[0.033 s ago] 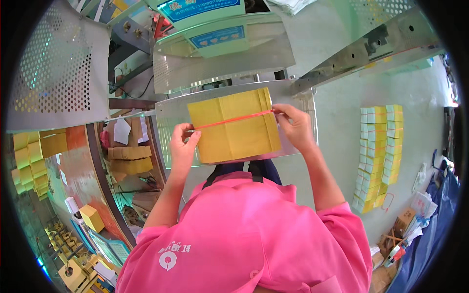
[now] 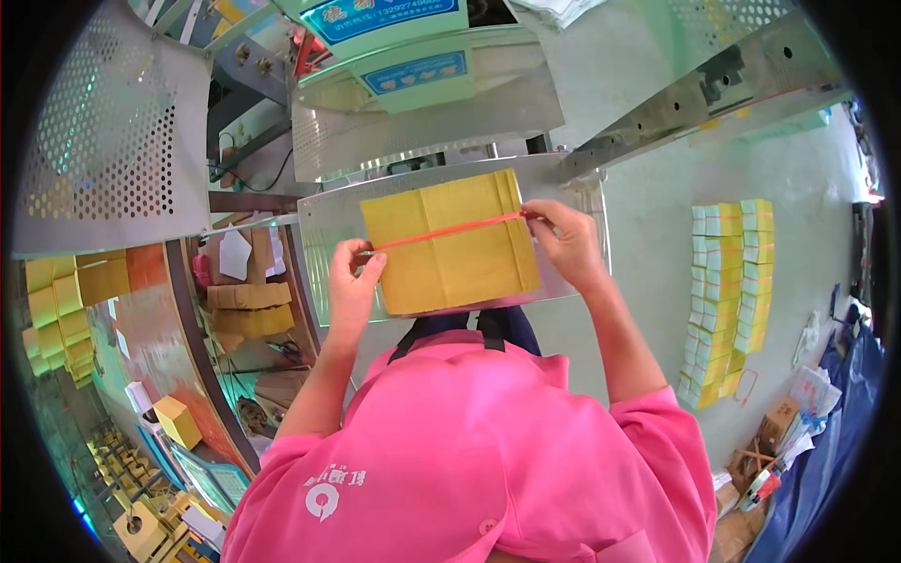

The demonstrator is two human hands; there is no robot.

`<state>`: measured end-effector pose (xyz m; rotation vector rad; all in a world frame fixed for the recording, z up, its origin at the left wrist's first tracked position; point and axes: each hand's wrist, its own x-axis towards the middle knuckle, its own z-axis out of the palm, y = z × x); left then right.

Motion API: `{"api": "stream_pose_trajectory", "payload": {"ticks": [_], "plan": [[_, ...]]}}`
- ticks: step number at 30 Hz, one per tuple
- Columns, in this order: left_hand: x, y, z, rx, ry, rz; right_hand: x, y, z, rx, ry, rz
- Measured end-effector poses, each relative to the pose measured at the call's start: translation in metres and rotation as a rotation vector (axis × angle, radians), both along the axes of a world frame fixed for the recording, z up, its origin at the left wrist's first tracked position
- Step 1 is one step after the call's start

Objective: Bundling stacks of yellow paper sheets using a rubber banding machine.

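A yellow paper-covered bundle (image 2: 460,267) lies on the metal tabletop (image 2: 333,211) in front of me, turned slightly. A thin red band (image 2: 450,229) runs across its upper face from side to side. At the bundle's left edge my left hand (image 2: 354,281) is closed, thumb and fingers pinching the band's left end. My right hand (image 2: 566,246) pinches the band at the right edge, fingertips against the bundle's side. The bundle's underside is hidden.
Beyond the tabletop stands a metal machine cover (image 2: 432,113); a steel beam (image 2: 704,89) slants to the right. Stacks of banded yellow-and-white bundles (image 2: 718,300) stand on the floor at right. To the left are a perforated metal panel (image 2: 113,141) and a reddish worktable (image 2: 169,347).
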<state>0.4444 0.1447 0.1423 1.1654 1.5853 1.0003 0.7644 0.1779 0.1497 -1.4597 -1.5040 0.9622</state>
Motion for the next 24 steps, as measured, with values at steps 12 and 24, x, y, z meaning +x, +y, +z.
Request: {"api": "stream_pose_trajectory", "payload": {"ticks": [12,24], "plan": [[0.003,-0.005,-0.008,0.115,0.151,-0.054,0.007,0.006,-0.001,0.193,-0.352,0.257],[0.010,-0.006,-0.003,0.192,0.276,-0.043,0.002,0.018,-0.004,0.160,-0.349,0.261]]}}
